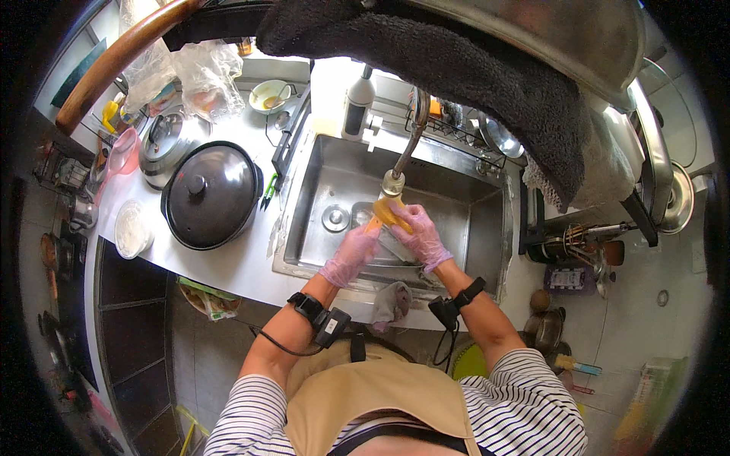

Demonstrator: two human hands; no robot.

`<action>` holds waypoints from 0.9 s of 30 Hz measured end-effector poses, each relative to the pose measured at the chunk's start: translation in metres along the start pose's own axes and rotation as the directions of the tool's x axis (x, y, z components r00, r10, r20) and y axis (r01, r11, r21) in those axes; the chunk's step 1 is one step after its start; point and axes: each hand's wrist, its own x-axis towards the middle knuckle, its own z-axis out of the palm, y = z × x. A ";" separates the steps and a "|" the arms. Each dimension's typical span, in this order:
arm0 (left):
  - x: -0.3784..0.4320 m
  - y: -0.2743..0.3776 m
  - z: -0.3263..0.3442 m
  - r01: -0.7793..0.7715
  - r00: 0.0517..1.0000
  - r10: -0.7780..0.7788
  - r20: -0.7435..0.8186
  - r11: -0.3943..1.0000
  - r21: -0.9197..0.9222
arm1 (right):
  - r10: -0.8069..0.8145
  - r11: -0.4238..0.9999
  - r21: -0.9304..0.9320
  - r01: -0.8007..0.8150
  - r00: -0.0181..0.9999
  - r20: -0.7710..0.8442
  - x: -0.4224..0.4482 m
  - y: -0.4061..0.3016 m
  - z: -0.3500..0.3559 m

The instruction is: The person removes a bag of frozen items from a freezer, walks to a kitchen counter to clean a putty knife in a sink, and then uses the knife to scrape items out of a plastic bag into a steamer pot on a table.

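Note:
Both hands wear thin pink gloves and are over the stainless steel sink (479, 228), just below the faucet head (393, 181). My right hand (417, 231) grips a yellow sponge (388, 212). In my left hand (355, 253) is an orange-handled utensil (373, 223), touching or very near the sponge. Its far part is hidden by the hands, so its exact kind is unclear. Beneath my hands, partly covered, a clear container (361, 213) appears to lie in the basin. The round drain strainer (336, 218) is left of them.
A black lidded pot (212, 194) stands left of the sink, near green-handled scissors (269, 191) and a white tub (134, 231). A grey cloth (392, 305) drapes over the front edge. Overhead, a dark towel (456, 74) hangs low. A pump bottle (358, 105) stands behind the basin.

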 end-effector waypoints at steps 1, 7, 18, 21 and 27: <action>-0.001 -0.002 -0.001 0.006 1.000 -0.006 0.000 1.000 0.002 | 0.006 1.000 0.002 -0.006 1.000 -0.001 -0.001 0.008 0.000; 0.001 -0.006 -0.002 0.029 0.999 -0.030 0.021 0.998 0.052 | 0.071 0.978 -0.191 -0.077 0.997 -0.041 0.005 0.030 0.002; 0.001 -0.004 -0.007 0.024 0.999 -0.025 0.021 0.999 0.037 | -0.016 0.955 -0.297 0.010 1.000 -0.017 0.016 0.047 0.017; -0.005 -0.007 -0.009 0.060 0.997 -0.059 0.045 0.998 -0.009 | 0.099 0.995 -0.010 -0.103 0.976 -0.196 0.015 0.045 0.002; 0.002 -0.018 -0.017 0.104 0.994 -0.100 0.048 0.992 -0.070 | 0.676 0.601 0.660 -0.451 0.727 -0.119 -0.001 0.030 0.008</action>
